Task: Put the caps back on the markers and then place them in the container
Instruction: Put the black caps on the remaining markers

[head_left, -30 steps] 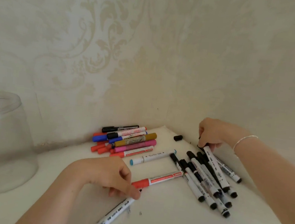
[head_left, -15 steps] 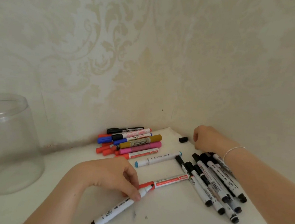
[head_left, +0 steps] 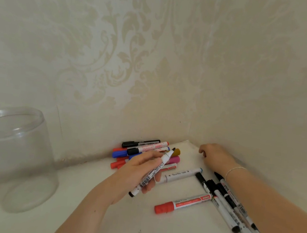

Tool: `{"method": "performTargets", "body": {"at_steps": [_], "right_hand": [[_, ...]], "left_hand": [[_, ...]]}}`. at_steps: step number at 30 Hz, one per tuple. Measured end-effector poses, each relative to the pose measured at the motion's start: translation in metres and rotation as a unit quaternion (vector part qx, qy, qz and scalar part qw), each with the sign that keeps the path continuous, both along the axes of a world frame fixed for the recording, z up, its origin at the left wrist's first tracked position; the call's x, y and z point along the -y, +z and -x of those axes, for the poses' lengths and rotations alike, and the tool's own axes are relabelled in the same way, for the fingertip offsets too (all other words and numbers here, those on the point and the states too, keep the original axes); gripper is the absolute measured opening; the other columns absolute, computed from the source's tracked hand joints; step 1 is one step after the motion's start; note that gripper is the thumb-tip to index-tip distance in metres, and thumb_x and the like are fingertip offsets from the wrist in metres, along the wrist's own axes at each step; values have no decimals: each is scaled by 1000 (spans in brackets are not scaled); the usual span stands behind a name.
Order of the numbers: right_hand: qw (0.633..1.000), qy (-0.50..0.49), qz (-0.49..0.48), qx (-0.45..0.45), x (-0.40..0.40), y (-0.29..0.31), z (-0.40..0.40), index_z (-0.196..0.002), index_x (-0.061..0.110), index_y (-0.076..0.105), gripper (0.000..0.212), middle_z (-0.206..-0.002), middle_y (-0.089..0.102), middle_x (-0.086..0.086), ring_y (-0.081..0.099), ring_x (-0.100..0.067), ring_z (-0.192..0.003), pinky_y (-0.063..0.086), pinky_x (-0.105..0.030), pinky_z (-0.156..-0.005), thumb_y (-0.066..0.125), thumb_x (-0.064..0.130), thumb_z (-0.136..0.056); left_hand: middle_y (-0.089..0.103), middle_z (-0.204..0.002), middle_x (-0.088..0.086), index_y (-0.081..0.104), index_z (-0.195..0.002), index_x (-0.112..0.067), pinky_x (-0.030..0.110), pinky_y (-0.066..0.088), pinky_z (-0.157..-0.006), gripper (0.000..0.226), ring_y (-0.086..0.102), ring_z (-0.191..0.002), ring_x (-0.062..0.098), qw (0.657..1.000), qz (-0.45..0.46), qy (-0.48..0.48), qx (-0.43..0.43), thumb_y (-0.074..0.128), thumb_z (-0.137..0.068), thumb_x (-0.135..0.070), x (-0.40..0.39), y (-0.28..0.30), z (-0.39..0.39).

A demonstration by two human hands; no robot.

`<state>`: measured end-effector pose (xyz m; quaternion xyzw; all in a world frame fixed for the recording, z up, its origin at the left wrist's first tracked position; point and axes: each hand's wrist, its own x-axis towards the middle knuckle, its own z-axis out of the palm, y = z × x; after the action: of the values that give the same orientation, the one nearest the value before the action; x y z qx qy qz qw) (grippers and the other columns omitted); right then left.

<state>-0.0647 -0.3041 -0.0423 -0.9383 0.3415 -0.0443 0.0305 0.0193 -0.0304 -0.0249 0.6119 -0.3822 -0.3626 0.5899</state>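
Capping step. Left hand point(head_left: 138, 174) grips an uncapped white marker point(head_left: 153, 172), tip raised. Right hand point(head_left: 215, 157) is curled down in the corner, likely over the loose cap; grasp unclear. Next: bring cap to tip. Container point(head_left: 13, 157) stands well left of left hand.

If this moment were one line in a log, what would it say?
left hand: holds uncapped marker off table | right hand: curled at corner, contents hidden | jar: no markers | stage: capping

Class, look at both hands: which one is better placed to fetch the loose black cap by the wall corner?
Right. The right hand rests at the corner; the left hand already holds an uncapped white marker. The cap itself is hidden.
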Motion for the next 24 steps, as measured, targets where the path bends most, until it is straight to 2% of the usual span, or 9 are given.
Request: {"method": "performTargets", "body": {"at_steps": [3, 7, 11, 14, 17, 20, 22, 24], "right_hand": [[999, -5, 18, 39, 1, -2, -1, -121, 16, 60, 39, -119, 62, -8, 58, -26, -106, 47, -30, -85, 43, 2, -89], [988, -4, 5, 157, -3, 8, -5, -110, 17, 66, 35, -105, 67, -7, 60, -24, -90, 46, -27, -72, 45, 2, -87], [999, 12, -21, 44, -3, 6, -5, -105, 20, 67, 30, -115, 63, -6, 61, -24, -99, 51, -31, -85, 48, 5, -87], [998, 10, -55, 6, -2, 1, -3, -113, 21, 64, 36, -121, 59, -5, 60, -22, -104, 50, -34, -92, 45, 4, -87], [996, 16, -75, 36, -6, 3, -8, -126, 19, 54, 43, -121, 57, -7, 56, -21, -100, 47, -30, -89, 46, 3, -87], [983, 44, -151, 96, -19, 10, -20, -127, 17, 54, 42, -115, 57, -6, 52, -18, -96, 40, -23, -80, 52, 6, -87], [978, 60, -190, 67, -28, 12, -29, -123, 18, 57, 38, -113, 57, -4, 53, -17, -96, 40, -22, -78, 57, 11, -86], [984, 70, -161, 19, -35, 13, -39, -115, 18, 63, 32, -114, 60, -6, 54, -16, -93, 41, -22, -76, 56, 11, -85]], "left_hand": [[54, -61, 2, 60, -108, -20, 21, 21, -43, 17, 33, -42, 10, 1000, 6, 24, 15, 45, -100, -21, 5, -2, 1], [52, -58, -1, 59, -105, -20, 21, 19, -43, 17, 30, -41, 8, 998, 13, 47, 36, 43, -101, -20, 8, -3, 0], [52, -57, -3, 59, -104, -21, 21, 20, -43, 16, 31, -41, 7, 998, 10, 45, 51, 43, -101, -21, 11, -8, 0], [53, -58, -3, 60, -101, -24, 22, 20, -43, 16, 31, -41, 8, 997, 13, 46, 53, 44, -100, -22, 13, -10, 0], [54, -58, -2, 60, -102, -24, 23, 20, -43, 16, 31, -40, 7, 997, 22, 53, 53, 44, -100, -21, 13, -10, -1], [52, -59, 3, 61, -100, -22, 19, 23, -39, 17, 34, -38, 5, 995, 34, 77, 47, 45, -100, -20, 14, -10, -1], [50, -62, 6, 62, -96, -24, 15, 27, -37, 17, 36, -36, 2, 994, 36, 93, 42, 46, -100, -22, 15, -11, -3], [51, -63, 6, 63, -92, -28, 17, 27, -38, 18, 35, -37, 3, 993, 38, 101, 50, 48, -99, -24, 16, -13, -5]]}}
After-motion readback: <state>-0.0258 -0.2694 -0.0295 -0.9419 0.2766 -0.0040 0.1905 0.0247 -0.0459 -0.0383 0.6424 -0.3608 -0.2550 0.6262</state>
